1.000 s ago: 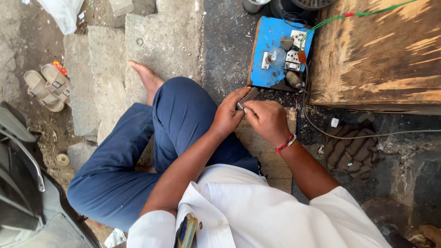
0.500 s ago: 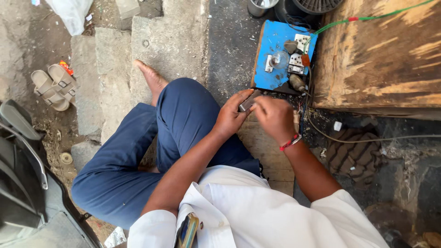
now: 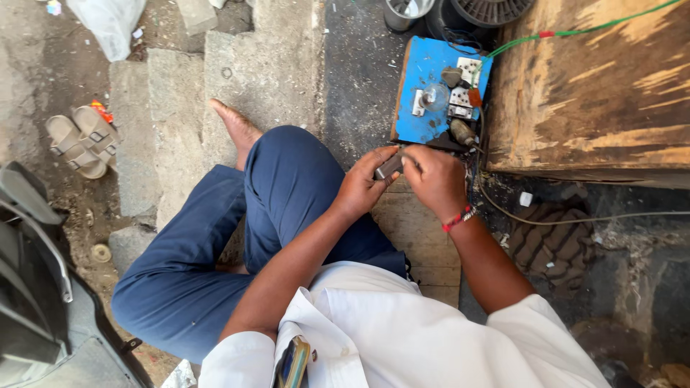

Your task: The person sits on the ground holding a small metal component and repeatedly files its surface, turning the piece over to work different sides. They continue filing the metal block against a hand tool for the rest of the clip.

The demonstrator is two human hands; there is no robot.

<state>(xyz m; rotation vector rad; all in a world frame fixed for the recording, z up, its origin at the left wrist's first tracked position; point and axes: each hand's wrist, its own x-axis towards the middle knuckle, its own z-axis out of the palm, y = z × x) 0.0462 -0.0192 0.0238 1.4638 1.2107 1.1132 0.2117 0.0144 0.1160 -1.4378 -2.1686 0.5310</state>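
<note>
Pinching small dark part [image 3: 389, 167] between left hand [image 3: 361, 188] and right hand [image 3: 433, 178], both closed on it, above knee. Blue switch board [image 3: 429, 100] at 12 o'clock, untouched; work appears midway.

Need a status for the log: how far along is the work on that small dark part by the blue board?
Done: nothing visibly finished. In hand: left hand and right hand both grip the small dark part. Left: it is not yet on the blue board, which carries white fittings and a cable.

A roadside repair spot: concrete steps [image 3: 237, 65], blue switchboard [image 3: 430, 97], wooden crate [image 3: 596, 86], sandals [image 3: 79, 140]
</note>
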